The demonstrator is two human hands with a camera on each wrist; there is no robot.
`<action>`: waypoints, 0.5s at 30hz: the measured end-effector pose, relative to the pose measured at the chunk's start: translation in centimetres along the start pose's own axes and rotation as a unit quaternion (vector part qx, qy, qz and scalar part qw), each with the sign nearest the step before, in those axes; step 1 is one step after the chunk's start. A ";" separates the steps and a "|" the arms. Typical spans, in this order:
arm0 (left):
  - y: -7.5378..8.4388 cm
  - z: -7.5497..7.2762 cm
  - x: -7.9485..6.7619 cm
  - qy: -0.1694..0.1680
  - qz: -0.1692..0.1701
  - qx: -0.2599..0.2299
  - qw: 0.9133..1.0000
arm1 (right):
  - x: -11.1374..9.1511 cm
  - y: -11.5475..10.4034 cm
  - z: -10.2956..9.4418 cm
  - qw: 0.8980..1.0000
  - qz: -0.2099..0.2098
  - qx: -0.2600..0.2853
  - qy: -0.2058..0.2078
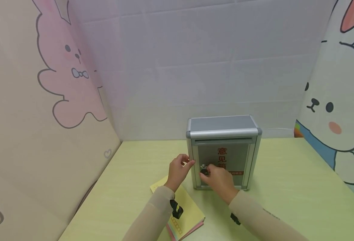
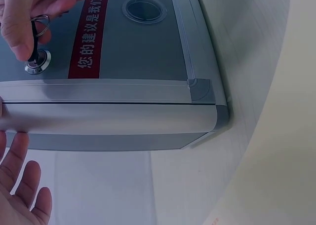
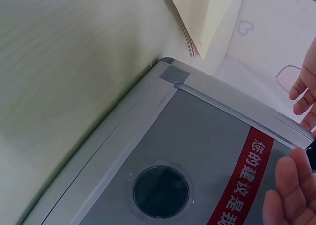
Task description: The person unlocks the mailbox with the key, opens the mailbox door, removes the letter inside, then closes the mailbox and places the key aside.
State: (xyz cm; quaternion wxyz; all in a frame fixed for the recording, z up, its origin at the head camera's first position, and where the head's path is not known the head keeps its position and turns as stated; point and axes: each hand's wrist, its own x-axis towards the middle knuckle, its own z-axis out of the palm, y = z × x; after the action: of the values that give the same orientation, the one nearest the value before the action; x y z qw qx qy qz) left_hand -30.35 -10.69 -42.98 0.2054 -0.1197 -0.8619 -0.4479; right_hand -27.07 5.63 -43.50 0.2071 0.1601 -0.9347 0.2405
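Observation:
A grey metal suggestion box (image 1: 224,124) with silver edges and red lettering stands upright on the table. My right hand (image 1: 220,180) is at its front, pinching a small black key (image 2: 34,46) on a metal ring. The key's end is in the round lock (image 2: 40,64) near the door's left edge. At the box's left side is my left hand (image 1: 177,170), its fingertips (image 2: 20,138) touching the side edge and its other fingers loosely bent. In the right wrist view the key is mostly hidden at the right border.
Yellow and pink envelopes (image 1: 187,202) lie stacked on the pale green table (image 1: 285,187), partly under my left forearm. A round window (image 3: 161,191) sits low on the box door. Fabric walls (image 1: 177,83) with cartoon rabbits enclose the back and sides.

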 end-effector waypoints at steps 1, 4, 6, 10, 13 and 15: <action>0.0 0.0 0.0 0.000 0.000 0.000 1.000 | 0.0 0.0 0.0 1.000 0.000 -0.003 0.000; 0.0 0.0 0.0 0.000 0.000 0.001 1.000 | 0.0 0.0 0.0 1.000 -0.007 -0.010 0.005; 0.0 0.0 0.0 0.000 0.001 0.002 1.000 | 0.0 0.0 0.0 1.000 -0.014 -0.016 0.012; 0.0 -0.1 0.0 -0.003 -0.001 0.006 1.000 | -0.1 0.0 0.0 0.999 -0.025 -0.022 0.023; 0.1 0.0 0.0 -0.005 -0.005 0.006 1.000 | -0.1 0.0 -0.1 0.999 -0.033 -0.027 0.027; 0.1 0.0 0.1 -0.005 -0.005 0.006 1.000 | -0.1 0.0 0.0 0.999 -0.034 -0.030 0.026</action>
State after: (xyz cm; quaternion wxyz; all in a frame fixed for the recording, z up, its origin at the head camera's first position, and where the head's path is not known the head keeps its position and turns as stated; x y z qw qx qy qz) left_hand -30.37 -10.67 -42.91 0.1989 -0.1163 -0.8662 -0.4434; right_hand -27.00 5.68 -43.51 0.2439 0.1791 -0.9299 0.2089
